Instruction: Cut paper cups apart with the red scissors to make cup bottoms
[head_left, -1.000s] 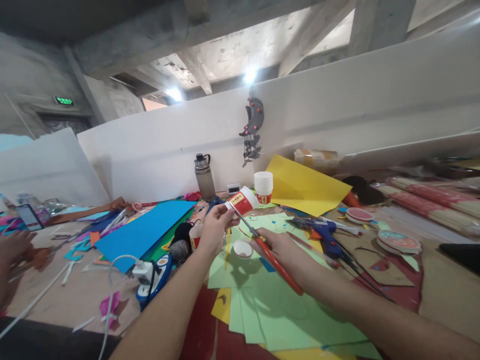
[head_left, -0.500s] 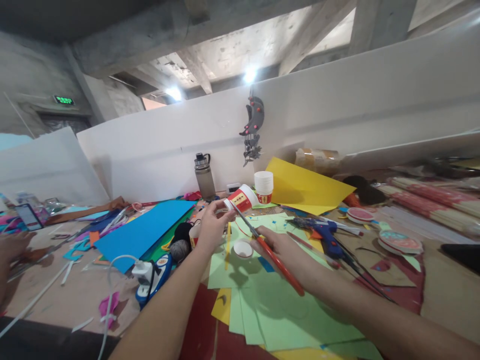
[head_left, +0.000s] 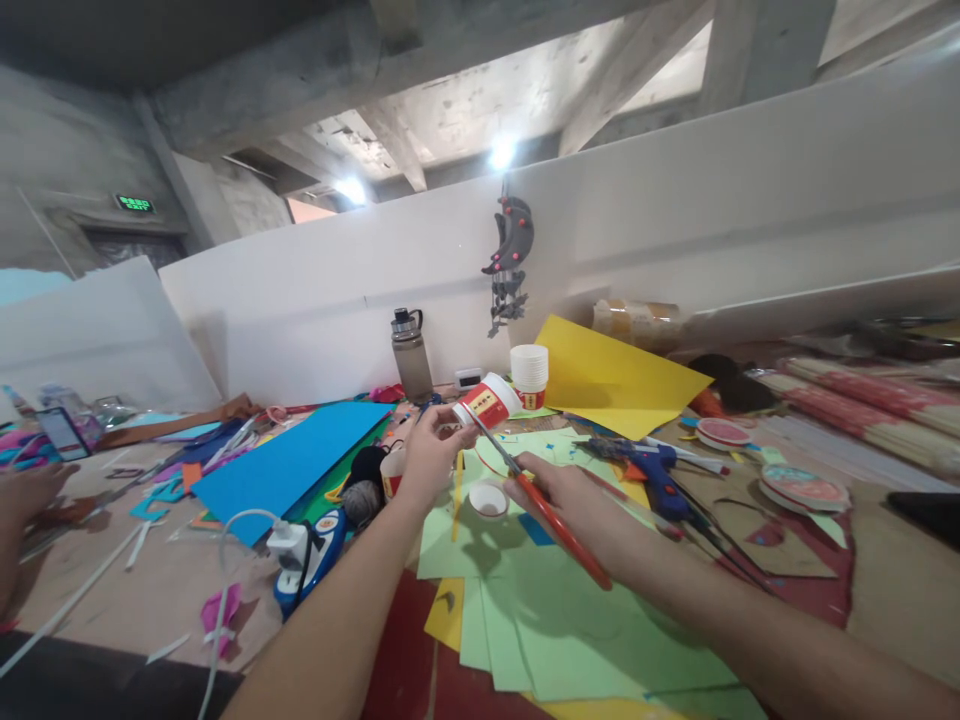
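Cluttered tabletop, white partition behind: a paper cup meets scissors.
Past a blue sheet, the left hand is clamped on the cup, tilted above green sheets; it looks largely whole, and whether a cut has begun cannot be told. A white round piece lies beneath it; the stacked cups behind seem unworked. Scissor blades reach the held cup, the right hand closed round the handles. Compared with half a second ago, both hands keep nearly the same pose; only the view shifts slightly.
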